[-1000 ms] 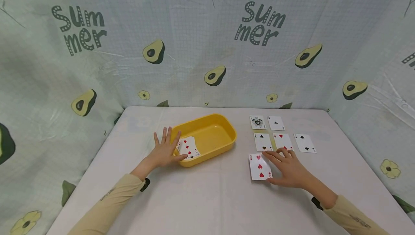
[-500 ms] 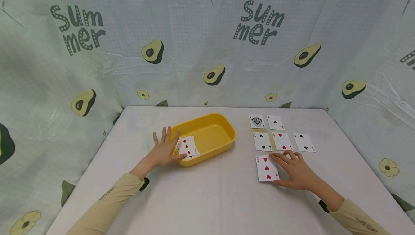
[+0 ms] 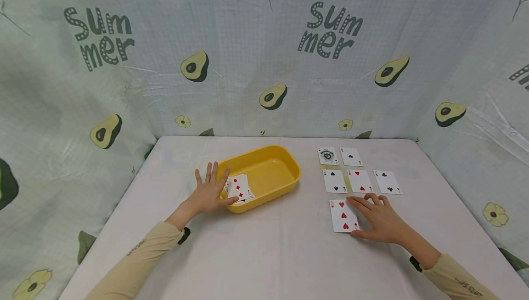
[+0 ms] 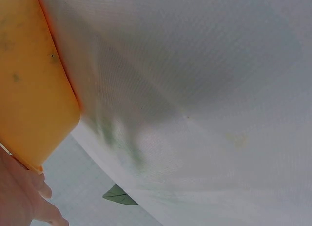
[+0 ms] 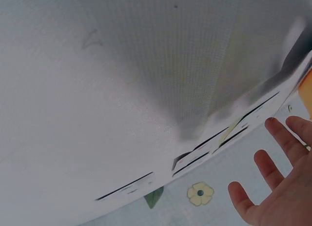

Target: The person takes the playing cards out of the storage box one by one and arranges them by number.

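In the head view my right hand [image 3: 380, 219] holds a three of hearts playing card [image 3: 344, 216] by its right side, the thumb at the near corner and a finger at the far one. The card lies at table level, just in front of two rows of face-up cards. My left hand [image 3: 207, 194] rests with spread fingers on the left end of a yellow tray [image 3: 285, 191]. A few cards [image 3: 239, 186], a diamond card on top, lie in that end. The left wrist view catches the tray's outer wall [image 4: 34, 84] and part of the hand.
Behind the held card lie a spade card [image 3: 335, 181], a two of hearts [image 3: 360, 181] and a club card [image 3: 387, 182]. Farther back are an ornate ace [image 3: 328, 155] and another club card [image 3: 351, 156]. A printed cloth [image 3: 231, 38] hangs beyond the table's far edge.
The three of hearts has slid right and slightly nearer with my right hand, and its tilt has flattened. My left hand stays on the tray.
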The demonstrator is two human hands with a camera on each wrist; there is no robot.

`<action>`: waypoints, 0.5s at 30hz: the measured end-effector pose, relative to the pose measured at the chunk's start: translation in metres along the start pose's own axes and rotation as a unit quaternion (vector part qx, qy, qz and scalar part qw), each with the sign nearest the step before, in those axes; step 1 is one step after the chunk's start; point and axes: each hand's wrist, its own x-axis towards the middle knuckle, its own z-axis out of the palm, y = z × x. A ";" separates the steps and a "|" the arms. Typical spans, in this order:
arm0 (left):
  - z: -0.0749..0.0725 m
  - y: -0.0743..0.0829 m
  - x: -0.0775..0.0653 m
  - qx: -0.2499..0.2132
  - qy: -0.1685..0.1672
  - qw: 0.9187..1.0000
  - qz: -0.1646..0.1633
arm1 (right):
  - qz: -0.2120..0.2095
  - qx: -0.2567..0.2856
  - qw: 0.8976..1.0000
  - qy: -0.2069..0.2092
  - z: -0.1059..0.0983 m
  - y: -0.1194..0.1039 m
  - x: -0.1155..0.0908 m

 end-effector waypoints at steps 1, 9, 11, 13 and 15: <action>0.000 0.000 0.000 0.000 -0.001 1.000 0.000 | 0.000 0.000 1.000 0.000 0.000 0.000 0.000; -0.002 0.001 -0.001 -0.008 -0.006 1.000 -0.002 | -0.005 -0.011 1.000 0.002 0.003 0.001 -0.001; -0.002 0.001 -0.001 -0.007 -0.004 1.000 -0.001 | -0.005 -0.013 1.000 0.003 0.003 0.002 -0.001; -0.002 0.001 -0.001 -0.004 -0.002 1.000 0.000 | -0.006 -0.013 1.000 0.003 0.003 0.002 -0.001; -0.002 0.001 -0.001 -0.002 0.001 1.000 0.001 | -0.006 -0.013 1.000 0.004 0.004 0.002 -0.001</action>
